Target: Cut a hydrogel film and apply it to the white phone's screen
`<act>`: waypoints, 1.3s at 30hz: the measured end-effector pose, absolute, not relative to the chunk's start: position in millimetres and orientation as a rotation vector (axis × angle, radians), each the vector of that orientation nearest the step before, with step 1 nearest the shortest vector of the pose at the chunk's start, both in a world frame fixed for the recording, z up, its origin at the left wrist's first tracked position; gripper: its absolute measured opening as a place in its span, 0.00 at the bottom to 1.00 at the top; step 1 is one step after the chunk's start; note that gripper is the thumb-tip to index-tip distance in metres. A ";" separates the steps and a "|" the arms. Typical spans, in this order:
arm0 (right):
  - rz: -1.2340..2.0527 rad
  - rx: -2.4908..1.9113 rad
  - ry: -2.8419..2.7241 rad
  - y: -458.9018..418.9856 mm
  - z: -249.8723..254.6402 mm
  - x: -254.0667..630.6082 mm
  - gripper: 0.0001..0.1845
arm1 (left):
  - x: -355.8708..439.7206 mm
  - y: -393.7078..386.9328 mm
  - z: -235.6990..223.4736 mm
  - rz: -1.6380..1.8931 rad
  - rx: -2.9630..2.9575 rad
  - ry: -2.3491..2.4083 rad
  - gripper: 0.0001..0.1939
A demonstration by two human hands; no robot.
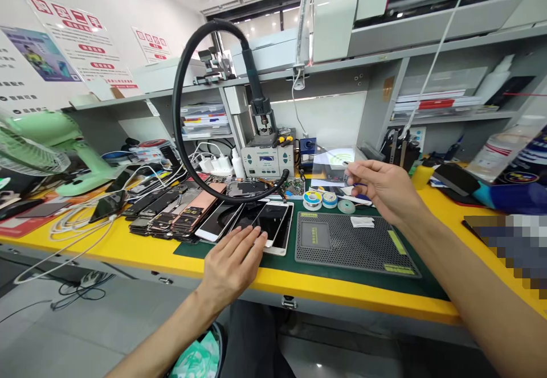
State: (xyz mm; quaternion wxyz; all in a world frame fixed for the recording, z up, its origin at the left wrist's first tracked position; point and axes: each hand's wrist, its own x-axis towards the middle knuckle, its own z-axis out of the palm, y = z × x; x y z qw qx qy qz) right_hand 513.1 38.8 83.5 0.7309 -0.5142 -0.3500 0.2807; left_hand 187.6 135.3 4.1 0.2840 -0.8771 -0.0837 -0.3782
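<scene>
My left hand [233, 261] lies flat, fingers stretched out, on the front edge of several white-framed phone screens [273, 218] with dark glass. My right hand [378, 187] is raised over the back of the work mat, thumb and fingers pinched at the right edge of a clear plastic sheet [327, 167]. Things behind the sheet show through it. Below that hand are small spools [312, 198] and a grey perforated repair mat [354, 247], on which a folded white paper [362, 222] rests.
Stacked phone parts [164, 218] and white cables [81, 218] spread to the left, near a green fan [81, 150]. A hot-air station [268, 159] stands behind, its black hose [177, 99] looping over the bench. Bottles [498, 147] stand at the right; a bin [199, 358] is below.
</scene>
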 end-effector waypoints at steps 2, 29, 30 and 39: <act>0.619 -1.127 -0.769 38.8 83.3 514.4 0.20 | 194.2 134.5 2.3 -1.007 -2.362 -0.205 0.18; 0.642 -1.110 -0.739 42.9 79.6 516.5 0.24 | 240.6 179.1 63.7 -0.319 -2.670 -0.429 0.16; 0.638 -1.109 -0.733 43.3 79.9 517.0 0.24 | 253.5 193.6 67.1 -0.305 -2.653 -0.412 0.14; 0.623 -1.091 -0.716 39.9 86.2 520.8 0.23 | 319.5 252.2 61.4 -0.135 -2.672 -0.104 0.11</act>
